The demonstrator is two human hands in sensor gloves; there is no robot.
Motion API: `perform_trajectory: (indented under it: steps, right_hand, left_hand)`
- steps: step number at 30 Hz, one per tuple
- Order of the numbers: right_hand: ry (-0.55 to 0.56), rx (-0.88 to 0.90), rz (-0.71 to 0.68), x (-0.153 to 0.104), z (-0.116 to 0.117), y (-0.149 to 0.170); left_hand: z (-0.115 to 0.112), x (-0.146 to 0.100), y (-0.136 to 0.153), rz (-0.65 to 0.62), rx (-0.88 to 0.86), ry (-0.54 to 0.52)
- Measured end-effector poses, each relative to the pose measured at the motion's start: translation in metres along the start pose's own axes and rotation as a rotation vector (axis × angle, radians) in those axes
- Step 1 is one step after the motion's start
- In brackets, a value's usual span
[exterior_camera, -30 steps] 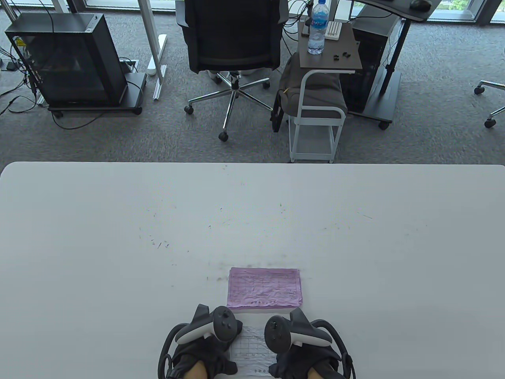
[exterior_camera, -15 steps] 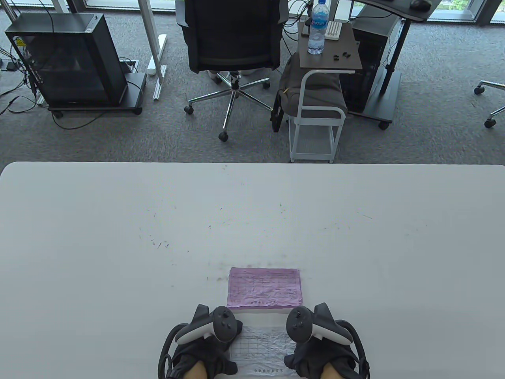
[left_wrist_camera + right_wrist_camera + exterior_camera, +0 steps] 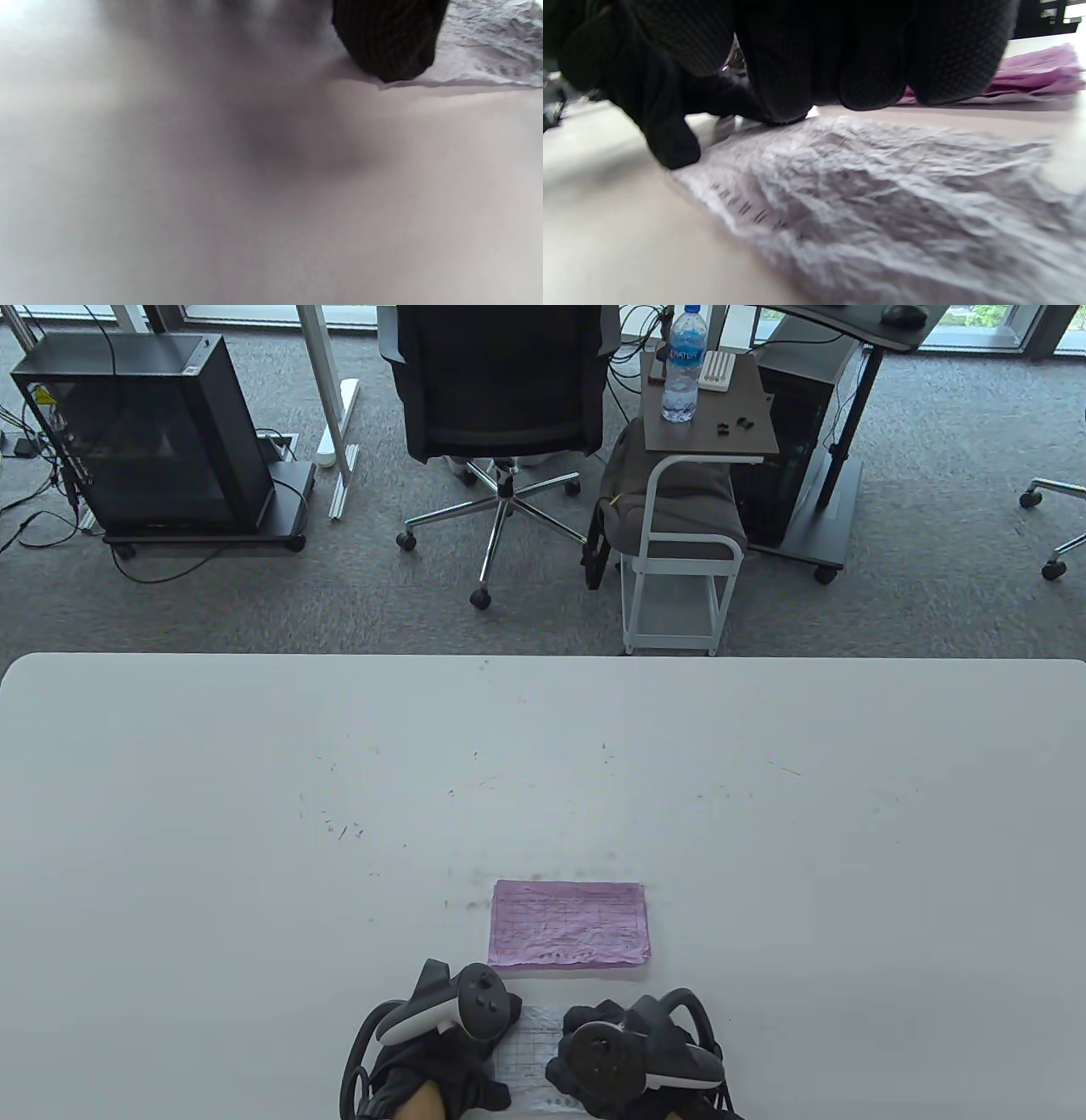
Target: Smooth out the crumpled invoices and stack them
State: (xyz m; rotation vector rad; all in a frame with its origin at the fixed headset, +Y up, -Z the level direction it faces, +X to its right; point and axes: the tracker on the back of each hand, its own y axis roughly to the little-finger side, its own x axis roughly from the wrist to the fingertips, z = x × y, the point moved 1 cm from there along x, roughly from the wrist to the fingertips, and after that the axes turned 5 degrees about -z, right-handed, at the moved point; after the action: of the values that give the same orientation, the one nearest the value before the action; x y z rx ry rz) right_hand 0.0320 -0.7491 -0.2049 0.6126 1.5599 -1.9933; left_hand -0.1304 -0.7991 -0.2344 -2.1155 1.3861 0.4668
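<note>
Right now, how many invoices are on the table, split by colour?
Pink invoice: 1 showing, lying flat; a white edge below it hints at more sheets, number unclear.
White invoice: 1, wrinkled, under the left hand and right hand.
Total: 2 sheets plainly visible.

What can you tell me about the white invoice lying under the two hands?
The white invoice is a thin paper sheet printed with a grid table and dark text, heavily wrinkled all over. It lies on the table at the near edge, just in front of the pink stack, apart from it. The left hand rests on its left end; the right hand covers its right part, fingers pressing down on it.
</note>
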Motion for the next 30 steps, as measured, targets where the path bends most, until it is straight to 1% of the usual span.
perform_trajectory:
  steps: [4, 6, 8, 10, 18, 23, 27, 28, 29, 30]
  right_hand:
    - [-0.155, -0.015, -0.026, 0.010, 0.018, -0.009]
    - [-0.242, 0.029, 0.014, 0.011, 0.024, -0.008]
    - [-0.230, 0.056, 0.031, 0.011, 0.023, -0.006]
    - [-0.259, 0.079, 0.059, 0.010, 0.024, -0.004]
    - [-0.257, 0.081, 0.185, 0.007, 0.020, 0.011]
    - [-0.245, 0.138, 0.283, -0.001, 0.017, 0.027]
    - [-0.230, 0.152, 0.392, -0.010, 0.012, 0.040]
    - [-0.241, 0.162, 0.434, -0.013, 0.011, 0.044]
    - [-0.245, 0.175, 0.443, -0.016, 0.010, 0.047]
    - [-0.203, 0.183, 0.429, -0.021, 0.006, 0.052]
  left_hand:
    - [0.000, 0.000, 0.000, -0.002, 0.000, 0.001]
    - [0.000, 0.000, 0.000, -0.002, 0.000, 0.002]
    - [0.000, 0.000, 0.000, -0.003, 0.000, 0.002]
    - [0.000, 0.000, 0.000, -0.003, 0.000, 0.002]
    - [0.000, 0.001, 0.000, -0.003, -0.001, 0.001]
    - [0.000, 0.001, -0.001, -0.003, -0.002, 0.000]
    - [0.000, 0.001, -0.001, -0.002, -0.003, -0.001]
    - [0.000, 0.001, -0.001, -0.002, -0.003, -0.001]
    - [0.000, 0.001, -0.001, -0.002, -0.004, -0.001]
    - [0.000, 0.001, -0.001, -0.002, -0.005, -0.002]
